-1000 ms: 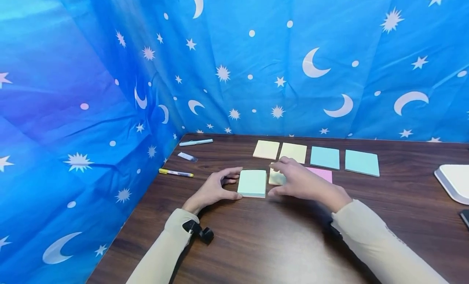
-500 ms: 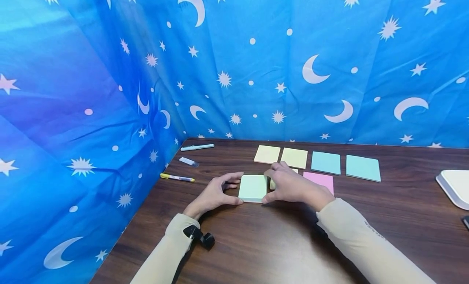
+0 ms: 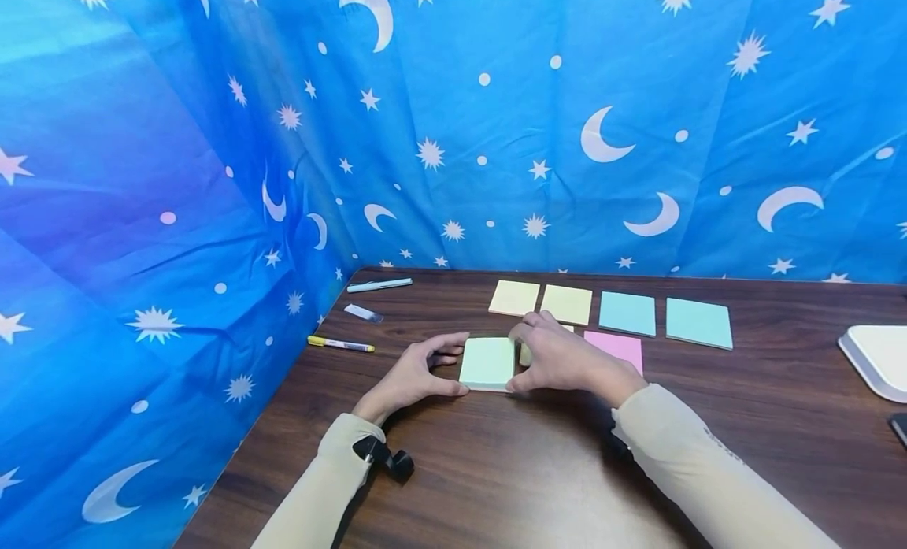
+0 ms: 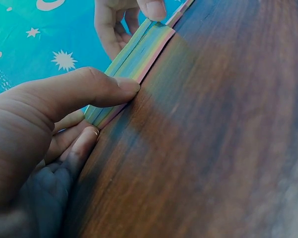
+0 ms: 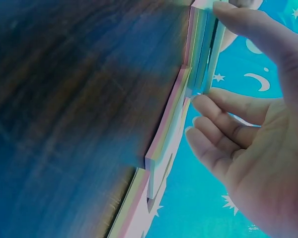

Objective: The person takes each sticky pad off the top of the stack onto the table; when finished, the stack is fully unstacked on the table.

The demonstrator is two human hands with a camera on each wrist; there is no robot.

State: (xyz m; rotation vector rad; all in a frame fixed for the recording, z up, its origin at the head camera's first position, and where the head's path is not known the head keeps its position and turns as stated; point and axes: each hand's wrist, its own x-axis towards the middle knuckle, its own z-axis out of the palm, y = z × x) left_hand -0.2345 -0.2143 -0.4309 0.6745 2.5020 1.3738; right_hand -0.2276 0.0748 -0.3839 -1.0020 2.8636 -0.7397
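A stack of sticky note pads [image 3: 487, 362] with a pale green top lies on the table before me. Its side shows blue, yellow and pink layers in the left wrist view. My left hand [image 3: 420, 373] grips the left side, thumb [image 4: 124, 89] at the front edge and fingers toward the back. From the right, my right hand [image 3: 560, 356] holds the opposite side between thumb and index finger, its other fingers loosely bent. A pale yellow pad [image 3: 525, 355] is mostly hidden behind the right hand, and a pink pad [image 3: 616, 349] lies just beyond it.
Two pale yellow pads [image 3: 513, 297] and two blue-green pads [image 3: 627, 313] form a row at the back. At left lie a light blue pen [image 3: 379, 285], a small clear-and-white item [image 3: 364, 313] and a yellow marker [image 3: 341, 344]. A white object [image 3: 879, 360] sits far right.
My right hand has moved left from over the pale yellow pad onto the stack's right side, then stayed there. The left hand keeps its place. The view has tilted slightly up.
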